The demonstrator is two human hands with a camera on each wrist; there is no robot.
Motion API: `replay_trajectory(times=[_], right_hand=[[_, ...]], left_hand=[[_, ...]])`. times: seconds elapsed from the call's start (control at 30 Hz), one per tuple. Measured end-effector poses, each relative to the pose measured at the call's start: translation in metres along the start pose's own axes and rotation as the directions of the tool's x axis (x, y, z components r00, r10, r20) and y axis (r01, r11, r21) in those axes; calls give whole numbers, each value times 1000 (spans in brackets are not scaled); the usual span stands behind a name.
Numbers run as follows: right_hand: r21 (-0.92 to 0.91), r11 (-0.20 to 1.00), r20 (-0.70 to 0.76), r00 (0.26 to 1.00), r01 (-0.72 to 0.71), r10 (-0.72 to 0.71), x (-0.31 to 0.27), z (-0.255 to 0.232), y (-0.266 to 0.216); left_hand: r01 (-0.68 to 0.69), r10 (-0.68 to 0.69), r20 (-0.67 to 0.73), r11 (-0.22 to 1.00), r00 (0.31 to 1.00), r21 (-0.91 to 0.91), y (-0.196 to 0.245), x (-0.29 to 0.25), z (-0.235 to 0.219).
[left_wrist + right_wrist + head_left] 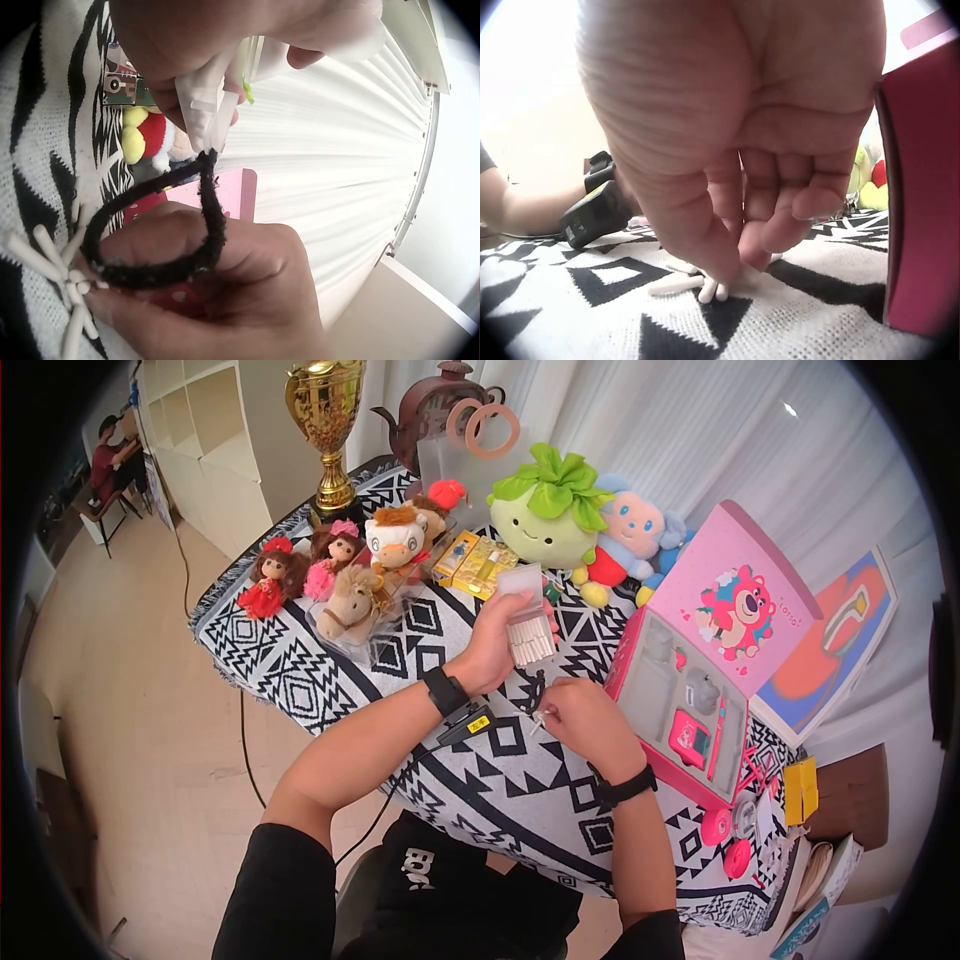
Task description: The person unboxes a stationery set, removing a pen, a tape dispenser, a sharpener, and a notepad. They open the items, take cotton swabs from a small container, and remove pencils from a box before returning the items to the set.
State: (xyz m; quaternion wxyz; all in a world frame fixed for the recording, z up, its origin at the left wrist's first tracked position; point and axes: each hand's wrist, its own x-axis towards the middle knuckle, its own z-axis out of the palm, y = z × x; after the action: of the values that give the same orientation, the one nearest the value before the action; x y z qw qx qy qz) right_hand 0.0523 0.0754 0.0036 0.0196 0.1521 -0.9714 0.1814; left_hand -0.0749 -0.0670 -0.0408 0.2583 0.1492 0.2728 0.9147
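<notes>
In the head view my left hand (pixel 490 643) holds up a clear plastic box (pixel 522 582), lid raised, with a row of small white sticks (pixel 533 648) inside. My right hand (pixel 588 722), lower and nearer the pink case, pinches a bunch of similar sticks (pixel 73 289) between thumb and fingertips, close over the patterned cloth. These sticks have rounded ends and splay in several directions; in the right wrist view the fingers partly hide the bunch (pixel 705 289). A fuzzy black loop (pixel 210 232) hangs at the box's lower end in the left wrist view, in front of the right hand.
An open pink gift case (pixel 668 785) stands right of my right hand. Dolls (pixel 272 585), plush toys (pixel 545 525), a gold trophy (pixel 328 420) and a teapot (pixel 425 405) line the back. Pink wheel-like pieces (pixel 716 827) lie at the right edge. A person (pixel 105 465) sits far left.
</notes>
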Motion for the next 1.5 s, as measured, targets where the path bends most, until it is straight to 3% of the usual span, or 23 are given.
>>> replay_trajectory(times=[0.3, 0.63, 0.83, 0.93, 1.0, 1.1, 1.23, 1.3, 1.5], right_hand=[[-76, 997, -10, 1000, 4, -4, 1, 5, 5], [-8, 999, -19, 999, -36, 36, 3, 5, 7], [138, 990, -126, 991, -31, 49, 0, -6, 3], [269, 961, -207, 971, -61, 120, -1, -18, -2], [327, 933, -304, 918, -152, 256, 2, -26, -6], [342, 928, -362, 892, -145, 272, 16, -28, -16], [295, 953, -447, 871, -70, 203, 35, -10, -19], [57, 995, -501, 859, -87, 104, 39, -3, -21], [-17, 994, -488, 869, -105, 83, 34, -2, -31]], left_hand=[[3, -3, 3, 999, 1000, 38, 0, -1, -1], [12, -13, 18, 998, 1000, 55, -1, 0, -4], [5, -5, 7, 998, 1000, 63, -2, 0, -3], [19, -19, -3, 998, 1000, 56, -2, 0, -4], [14, -14, -3, 998, 1000, 53, -4, 0, -4], [16, -16, -10, 999, 1000, 47, -5, -2, -1], [-24, 22, 33, 997, 999, 70, -9, -1, -5], [-41, 39, 24, 997, 999, 66, -11, 0, -5], [-24, 23, 50, 1000, 998, 17, -11, 0, -6]])
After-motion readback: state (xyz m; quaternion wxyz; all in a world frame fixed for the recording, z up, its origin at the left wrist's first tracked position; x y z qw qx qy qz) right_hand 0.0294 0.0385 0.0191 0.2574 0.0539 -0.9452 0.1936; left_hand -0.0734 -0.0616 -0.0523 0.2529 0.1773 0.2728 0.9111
